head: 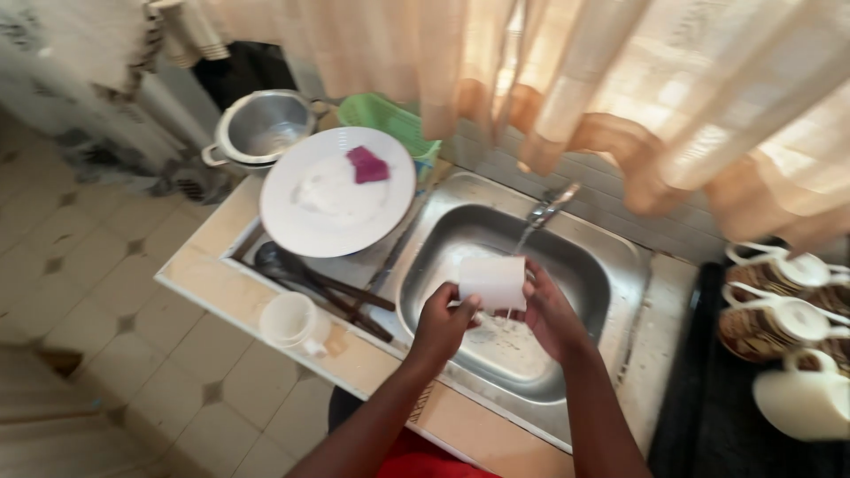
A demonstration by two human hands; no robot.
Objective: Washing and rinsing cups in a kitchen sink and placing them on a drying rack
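Observation:
Both hands hold a white cup [492,281] sideways over the steel sink [611,265]. My left hand [445,320] grips its left end. My right hand [547,310] holds its right end. Water runs from the tap [551,205] down onto the cup. Soapy water lies in the basin below.
A white plate [328,199] with a purple sponge [367,165] lies on the drainboard, above dark utensils [328,288]. A white mug [295,323] stands at the counter's front edge. A steel pot [261,128] and green basket [387,118] sit behind. Several cups [784,305] stand at right. Curtains hang overhead.

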